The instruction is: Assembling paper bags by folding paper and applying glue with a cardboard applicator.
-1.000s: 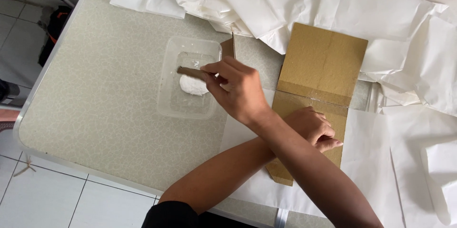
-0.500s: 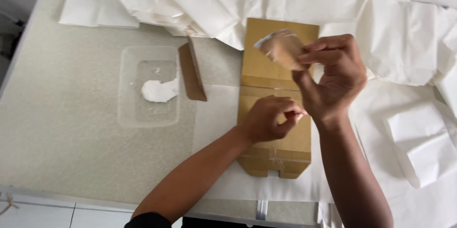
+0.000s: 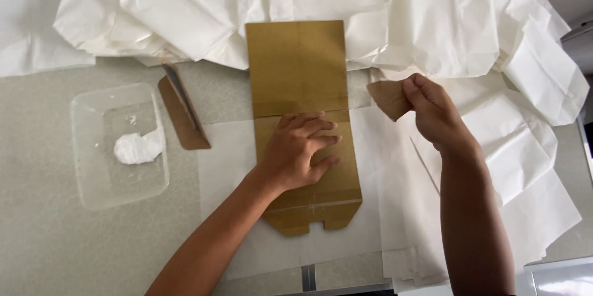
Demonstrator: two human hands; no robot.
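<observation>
Left hand (image 3: 302, 151) flattens brown paper bag (image 3: 301, 117); long axis runs away.

Head camera looks straight down, close over the table (image 3: 55, 253).

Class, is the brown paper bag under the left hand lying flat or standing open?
Flat: the brown paper bag lies pressed under the left hand, its bottom folded over.
</observation>
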